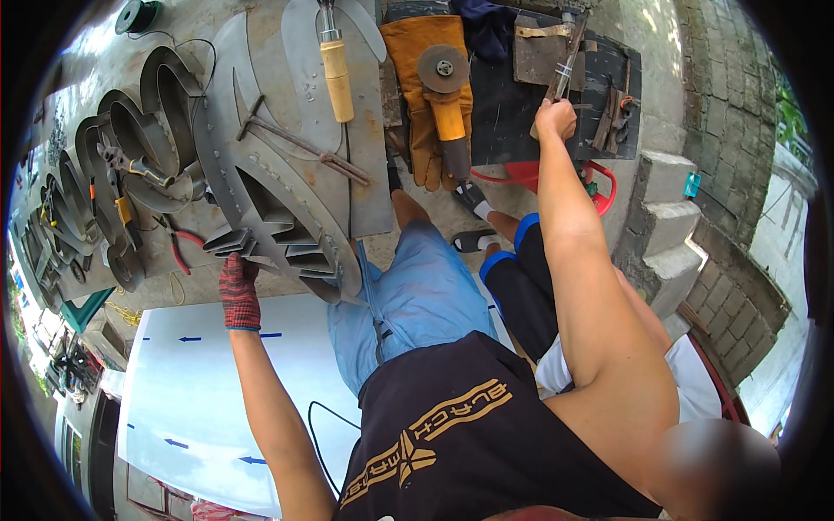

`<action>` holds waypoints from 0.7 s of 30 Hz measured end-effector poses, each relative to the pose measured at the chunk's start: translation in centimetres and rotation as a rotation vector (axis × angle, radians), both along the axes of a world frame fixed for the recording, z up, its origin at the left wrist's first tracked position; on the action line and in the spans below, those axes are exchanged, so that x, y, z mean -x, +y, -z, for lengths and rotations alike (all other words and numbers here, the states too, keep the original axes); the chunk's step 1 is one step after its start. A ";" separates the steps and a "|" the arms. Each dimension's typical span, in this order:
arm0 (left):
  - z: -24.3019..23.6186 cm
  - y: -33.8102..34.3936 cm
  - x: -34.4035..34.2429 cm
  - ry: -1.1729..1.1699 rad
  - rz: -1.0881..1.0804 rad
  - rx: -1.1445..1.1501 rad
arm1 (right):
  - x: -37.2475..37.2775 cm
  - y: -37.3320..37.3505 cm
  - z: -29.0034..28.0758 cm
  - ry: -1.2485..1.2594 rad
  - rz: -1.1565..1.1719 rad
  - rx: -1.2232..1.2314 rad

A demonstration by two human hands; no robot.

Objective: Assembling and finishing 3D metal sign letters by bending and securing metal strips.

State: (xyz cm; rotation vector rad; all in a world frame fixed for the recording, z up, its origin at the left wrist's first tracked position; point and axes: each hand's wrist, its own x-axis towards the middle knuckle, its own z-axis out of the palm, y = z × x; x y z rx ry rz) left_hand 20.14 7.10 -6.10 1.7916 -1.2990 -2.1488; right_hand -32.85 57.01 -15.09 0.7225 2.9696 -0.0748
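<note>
My left hand [241, 295], in a red-and-black knit glove, is closed on the edge of a bent sheet-metal piece [228, 241] at the front of the metalwork. Beside it lies a curved, leaf-shaped metal form [300, 221] with upright folded strips inside. My bare right hand [556, 119] reaches far forward to the right, its fingers wrapped around a long narrow metal tool [569, 65] whose kind I cannot make out. That tool lies over a dark board [512, 113], next to a brown metal plate [537, 59] and rusty clamp-like pieces [615, 117].
An angle grinder [446, 104] rests on tan leather gloves [400, 52]. A wooden-handled tool [337, 82], a rusty T-shaped bar [300, 141], red-handled pliers [182, 247] and curved metal strips [169, 87] lie leftward. Another person in dark shorts [521, 286] is close on my right. Concrete steps [665, 221] stand beyond.
</note>
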 end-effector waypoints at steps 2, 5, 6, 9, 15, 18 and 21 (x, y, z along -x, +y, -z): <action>0.2 -0.1 0.2 -0.019 0.004 0.018 | -0.1 0.4 -0.6 0.016 -0.007 -0.008; 0.2 -0.3 0.1 0.005 0.006 0.002 | -0.3 0.8 -1.6 0.051 -0.057 -0.006; 0.2 -0.4 -0.1 -0.002 0.013 -0.006 | -0.4 0.7 -2.4 0.035 -0.069 0.009; -0.7 0.4 0.9 -0.036 0.000 0.019 | -0.3 0.9 -4.1 0.041 -0.115 0.023; -2.3 1.4 1.8 -0.047 0.366 0.364 | 1.7 1.9 -8.3 0.305 -0.454 0.148; -2.2 1.5 3.2 -0.085 0.203 0.186 | 0.2 0.6 -13.9 0.331 -0.641 0.273; -3.1 2.2 4.2 -0.067 0.117 0.152 | -5.0 -2.9 -20.9 0.008 -0.564 0.853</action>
